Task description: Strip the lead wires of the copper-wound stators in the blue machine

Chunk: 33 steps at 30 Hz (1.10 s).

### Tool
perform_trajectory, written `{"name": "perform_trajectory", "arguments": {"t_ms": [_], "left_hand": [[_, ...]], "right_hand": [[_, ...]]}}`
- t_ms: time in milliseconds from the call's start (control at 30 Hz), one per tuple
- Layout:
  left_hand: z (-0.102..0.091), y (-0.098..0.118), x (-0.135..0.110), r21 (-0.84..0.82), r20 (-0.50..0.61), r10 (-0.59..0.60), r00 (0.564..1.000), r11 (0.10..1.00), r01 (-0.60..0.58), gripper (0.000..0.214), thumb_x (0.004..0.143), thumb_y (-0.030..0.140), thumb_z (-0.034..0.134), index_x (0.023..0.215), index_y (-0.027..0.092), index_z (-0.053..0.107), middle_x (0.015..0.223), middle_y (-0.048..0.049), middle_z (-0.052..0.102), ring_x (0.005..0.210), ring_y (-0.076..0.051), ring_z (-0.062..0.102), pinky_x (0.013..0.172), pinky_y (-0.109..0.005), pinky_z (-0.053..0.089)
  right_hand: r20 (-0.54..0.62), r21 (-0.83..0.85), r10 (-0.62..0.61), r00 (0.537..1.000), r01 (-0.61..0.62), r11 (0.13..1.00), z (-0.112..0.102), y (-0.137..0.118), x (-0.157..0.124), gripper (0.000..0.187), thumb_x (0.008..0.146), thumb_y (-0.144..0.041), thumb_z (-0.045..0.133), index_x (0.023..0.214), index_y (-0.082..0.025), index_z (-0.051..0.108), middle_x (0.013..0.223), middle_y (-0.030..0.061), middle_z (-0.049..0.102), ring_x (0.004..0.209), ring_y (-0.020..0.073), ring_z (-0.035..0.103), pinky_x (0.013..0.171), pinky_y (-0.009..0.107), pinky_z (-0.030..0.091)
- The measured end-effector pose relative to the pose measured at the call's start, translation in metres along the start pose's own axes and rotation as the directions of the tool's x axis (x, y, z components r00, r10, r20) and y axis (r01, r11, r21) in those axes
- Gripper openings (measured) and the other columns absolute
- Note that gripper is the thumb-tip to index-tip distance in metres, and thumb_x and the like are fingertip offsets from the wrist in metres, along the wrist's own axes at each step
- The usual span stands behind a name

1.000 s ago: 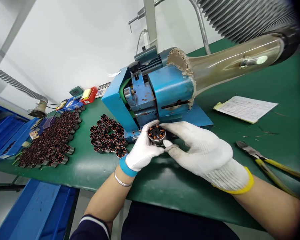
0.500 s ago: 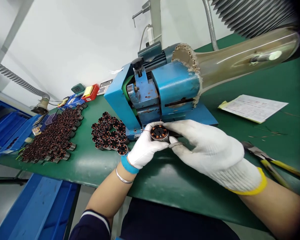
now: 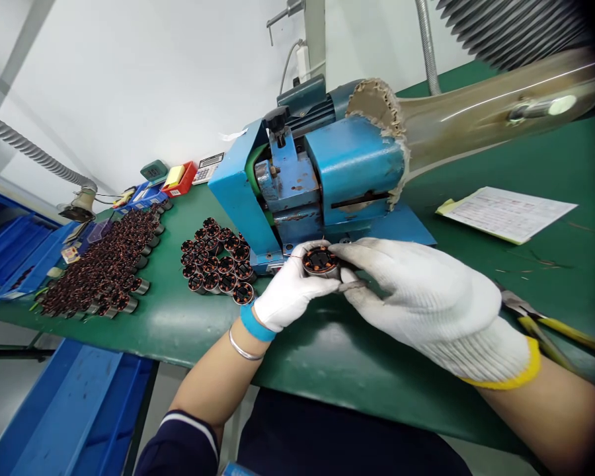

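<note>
My left hand (image 3: 292, 287), in a white glove, has its fingers and thumb wrapped round a motor stator (image 3: 320, 262). The stator is a short metal ring with a black core and copper windings, its wound face turned up. A thin wire sticks out at its left. From the other side my right hand (image 3: 416, 297), in a thicker white glove with a yellow cuff, closes its greyed thumb and forefinger on the stator's right edge. Its other fingers are hidden. Both hands are just in front of a blue motor-driven machine (image 3: 357, 165).
A group of similar stators (image 3: 223, 264) stands left of the machine, and a larger mass of them (image 3: 109, 264) farther left. Yellow-handled cutting pliers (image 3: 540, 317) lie at right, below a printed sheet (image 3: 508, 213). A clear duct (image 3: 476, 122) runs from the machine. Blue bins (image 3: 79, 410) sit below.
Both hands and the stator have shifted very slightly to the right, and the stator looks a little more tilted. The view has moved a little too. The grip stays the same.
</note>
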<state>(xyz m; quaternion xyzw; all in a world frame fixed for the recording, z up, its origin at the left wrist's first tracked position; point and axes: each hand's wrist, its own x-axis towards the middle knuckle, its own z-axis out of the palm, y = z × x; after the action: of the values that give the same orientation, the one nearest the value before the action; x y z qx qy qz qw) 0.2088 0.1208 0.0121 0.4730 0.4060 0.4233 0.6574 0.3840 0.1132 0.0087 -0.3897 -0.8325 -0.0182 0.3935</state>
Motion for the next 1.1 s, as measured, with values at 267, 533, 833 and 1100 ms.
{"name": "perform_trajectory", "arguments": {"t_ms": [267,533,833,1100], "left_hand": [[0.002,0.003,-0.001,0.049,-0.014,-0.019,1.0,0.999,0.02,0.063,0.068,0.02,0.084,0.121,0.019,0.05,0.107,-0.004,0.062,0.097,-0.018,0.06,0.099,-0.041,0.048],[0.003,0.005,-0.002,0.088,-0.023,-0.029,0.999,0.996,0.031,0.061,0.071,0.022,0.083,0.122,0.018,0.049,0.102,-0.0039,0.063,0.095,-0.02,0.062,0.098,-0.045,0.051],[0.004,0.005,-0.002,0.107,-0.011,0.028,1.0,0.994,-0.027,0.064,0.071,0.033,0.086,0.12,0.019,0.047,0.1,-0.0036,0.065,0.084,-0.018,0.066,0.088,-0.04,0.055],[0.002,0.011,-0.003,0.177,-0.028,0.117,0.993,0.978,-0.11,0.067,0.071,0.031,0.085,0.123,0.022,0.044,0.09,0.001,0.065,0.055,-0.008,0.054,0.056,-0.026,0.048]], "right_hand": [[0.002,-0.062,-0.028,1.0,0.028,0.998,0.0,0.001,0.0,0.04,0.095,-0.019,0.037,0.121,-0.009,0.066,0.095,0.0156,0.073,0.082,0.0333,0.07,0.068,0.045,0.054],[-0.052,-0.008,0.079,0.995,-0.08,0.997,0.001,0.004,-0.002,0.035,0.091,-0.027,0.05,0.117,-0.017,0.07,0.103,0.0104,0.075,0.084,0.0306,0.073,0.072,0.041,0.058],[0.011,-0.052,0.317,0.948,-0.316,0.947,-0.004,0.003,0.004,0.03,0.087,-0.031,0.053,0.105,-0.022,0.075,0.084,0.0086,0.076,0.07,0.0306,0.071,0.059,0.041,0.056],[0.217,0.439,0.578,0.787,-0.607,0.662,-0.009,0.013,0.01,0.039,0.078,-0.027,0.066,0.116,-0.022,0.07,0.099,0.008,0.078,0.085,0.0279,0.075,0.077,0.04,0.064]]}}
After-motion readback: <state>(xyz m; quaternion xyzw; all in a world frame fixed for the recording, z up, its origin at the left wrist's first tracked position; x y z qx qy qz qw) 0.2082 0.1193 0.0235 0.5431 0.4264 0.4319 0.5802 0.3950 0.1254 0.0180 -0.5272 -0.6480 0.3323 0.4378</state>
